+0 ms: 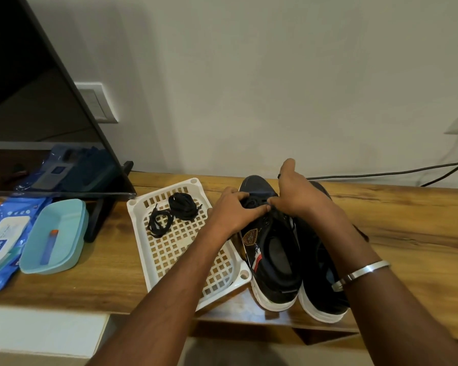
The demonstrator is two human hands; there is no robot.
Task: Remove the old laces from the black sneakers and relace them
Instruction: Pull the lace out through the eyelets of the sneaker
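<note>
A dark television screen [29, 101] filled the far left, standing on a long wooden desk [407, 233] that ran across the scene against a pale wall [249, 75]. A black cable [381, 173] trailed along the wall at the far right.

Near the middle of the desk lay a white perforated tray [169, 249], tilted, its near right corner touching the left sneaker [270, 249]. That black, white-soled sneaker stood just beside the right sneaker [320, 286], both with toes pointing away toward the wall.

At the left, a pale blue dish [64, 225] sat beside a blue wipes packet [3, 239]; inside the dish lay a blue tube with an orange cap [50, 247].

The left hand [236, 210] and the right hand [299, 194] met over the lace area of the left sneaker. The left hand's grip was curled, fingertips pinching dark lace on the shoe [251, 203] at the eyelets. The right hand's fingers were also bent down onto the same spot, thumb raised; whether they pinched the lace could not be told. A metal bangle [360, 273] circled the right wrist.

In the far part of the tray lay two coiled bundles of black laces [175, 212], well apart from the hands.
</note>
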